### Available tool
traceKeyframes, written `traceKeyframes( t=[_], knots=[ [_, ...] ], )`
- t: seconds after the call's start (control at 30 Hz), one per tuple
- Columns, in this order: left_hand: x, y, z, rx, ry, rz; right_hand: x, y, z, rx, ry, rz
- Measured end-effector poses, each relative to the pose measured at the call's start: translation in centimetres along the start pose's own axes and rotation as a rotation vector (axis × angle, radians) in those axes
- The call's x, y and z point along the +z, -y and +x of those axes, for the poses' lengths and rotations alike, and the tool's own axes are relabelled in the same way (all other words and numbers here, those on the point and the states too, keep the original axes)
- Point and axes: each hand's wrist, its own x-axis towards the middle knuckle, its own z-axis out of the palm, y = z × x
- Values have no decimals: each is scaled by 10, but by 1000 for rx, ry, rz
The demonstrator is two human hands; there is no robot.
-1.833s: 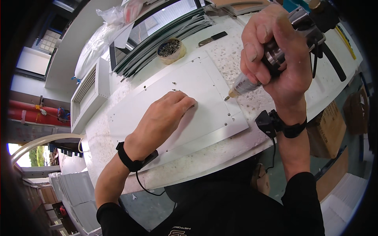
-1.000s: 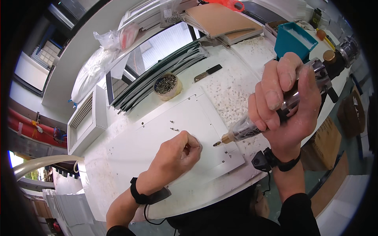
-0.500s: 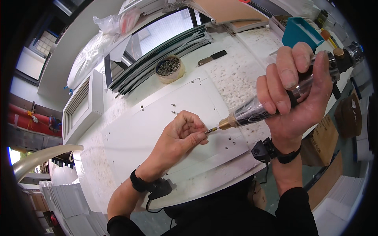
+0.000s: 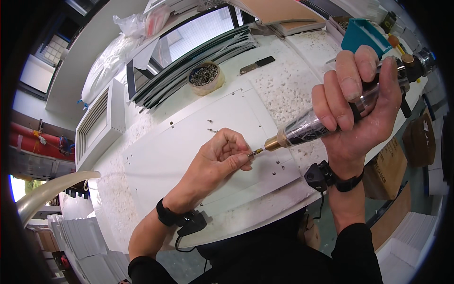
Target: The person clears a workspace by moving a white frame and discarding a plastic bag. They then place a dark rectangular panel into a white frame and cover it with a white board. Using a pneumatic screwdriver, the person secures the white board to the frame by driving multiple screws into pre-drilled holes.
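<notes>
My right hand [image 4: 360, 102] grips a pneumatic screwdriver [image 4: 312, 125] with a silver-black body and brass nose, held nearly level above a white metal panel [image 4: 189, 142] lying on the bench. My left hand [image 4: 222, 158] is curled over the panel, pinching a small screw [image 4: 251, 153] against the driver's bit tip. Two loose screws [image 4: 211, 126] lie on the panel just beyond the left hand. Small holes dot the panel's edges.
A round tub of screws [image 4: 204, 77] stands behind the panel beside a stack of dark frame strips [image 4: 189, 66]. A white louvred grille [image 4: 101, 125] lies at left. A teal bin [image 4: 362, 35] sits far right, cardboard boxes [image 4: 411, 146] below the bench edge.
My left hand lifted off the flat panel, closed on a screw and met the driver tip. My right hand lowered and tilted the screwdriver toward the left hand.
</notes>
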Motion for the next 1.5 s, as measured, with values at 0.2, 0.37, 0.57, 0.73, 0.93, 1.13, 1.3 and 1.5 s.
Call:
traceKeyframes(
  t=[0.2, 0.37, 0.57, 0.73, 0.93, 1.13, 1.3, 1.5],
  knots=[
    [9, 1, 11, 131, -194, 474, 8, -15, 15, -25, 16, -141],
    [15, -11, 33, 250, -257, 720, 26, -13, 44, 202, 79, -431],
    [9, -3, 43, 242, -244, 668, 16, -47, 44, -30, 214, -577],
    [7, -3, 43, 231, -228, 669, 42, -24, 46, 261, 73, -607],
    [4, 0, 45, 257, -211, 616, 64, -9, 51, 498, -32, -660],
    [7, -7, 43, 191, -198, 593, 68, -8, 48, 490, -44, -522],
    [6, -5, 43, 221, -207, 609, 63, -15, 54, 573, -52, -526],
    [1, 2, 44, 335, -246, 645, 42, -29, 60, 563, 137, -374]
  ],
)
